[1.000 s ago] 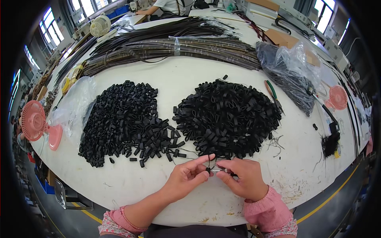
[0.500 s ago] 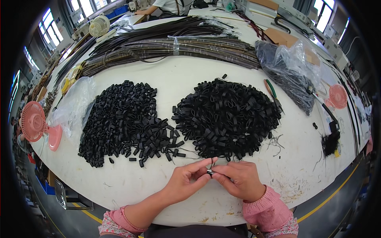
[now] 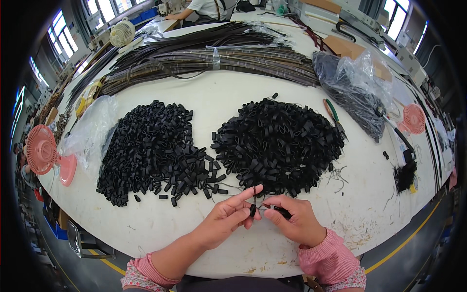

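Left hand [image 3: 224, 217] pinches black loop [image 3: 252, 210]; right hand [image 3: 299, 220] (drawn slightly back) grips dark tool [image 3: 282, 212].

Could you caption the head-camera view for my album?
Left hand pinching a small black piece, right hand a dark tool, before two black heaps.

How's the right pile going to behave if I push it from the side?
The right pile would probably slump and scatter, since its loops lie loosely heaped. Single loops look light and springy: thin bands, many holding an open teardrop shape. Some may snag, as loose threads trail by the edge.
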The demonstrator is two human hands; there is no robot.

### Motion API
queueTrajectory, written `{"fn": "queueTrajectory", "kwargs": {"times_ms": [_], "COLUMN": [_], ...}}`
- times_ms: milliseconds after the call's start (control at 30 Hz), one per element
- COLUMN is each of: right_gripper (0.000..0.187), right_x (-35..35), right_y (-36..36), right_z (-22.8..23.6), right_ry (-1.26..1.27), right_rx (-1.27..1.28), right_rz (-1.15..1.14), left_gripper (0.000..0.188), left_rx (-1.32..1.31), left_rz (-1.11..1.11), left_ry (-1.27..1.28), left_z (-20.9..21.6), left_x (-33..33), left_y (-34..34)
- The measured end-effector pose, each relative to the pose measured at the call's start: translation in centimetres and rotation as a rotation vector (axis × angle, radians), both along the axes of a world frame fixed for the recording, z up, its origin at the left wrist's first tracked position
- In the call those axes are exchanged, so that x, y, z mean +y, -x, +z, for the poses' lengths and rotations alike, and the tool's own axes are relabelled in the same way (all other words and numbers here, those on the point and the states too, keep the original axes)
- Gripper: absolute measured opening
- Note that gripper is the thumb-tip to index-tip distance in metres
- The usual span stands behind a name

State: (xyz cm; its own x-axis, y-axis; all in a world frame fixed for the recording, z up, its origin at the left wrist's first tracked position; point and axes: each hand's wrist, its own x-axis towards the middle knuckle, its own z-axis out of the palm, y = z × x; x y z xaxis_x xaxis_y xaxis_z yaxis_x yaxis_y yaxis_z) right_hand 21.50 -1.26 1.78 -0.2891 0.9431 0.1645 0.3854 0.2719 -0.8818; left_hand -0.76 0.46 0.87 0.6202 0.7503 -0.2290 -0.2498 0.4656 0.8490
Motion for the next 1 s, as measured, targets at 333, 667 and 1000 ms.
{"fn": "queueTrajectory", "kwargs": {"times_ms": [333,667,1000], "right_gripper": [0.021,0.022,0.021], "right_x": [0.2,-0.3,0.5], "right_y": [0.5,1.0,0.4], "right_z": [-0.2,-0.4,0.0], "right_ry": [0.523,0.259,-0.314], "right_rx": [0.509,0.245,-0.253], "right_rz": [0.121,-0.033,-0.062], "left_gripper": [0.057,0.054,0.055], "left_rx": [-0.203,-0.002,0.102], "left_rz": [-0.105,-0.045,0.017], "left_ry": [0.177,-0.184,-0.205], "left_z": [-0.5,-0.8,-0.7], "left_x": [0.1,-0.6,-0.4], "left_y": [-0.3,-0.8,-0.5]}}
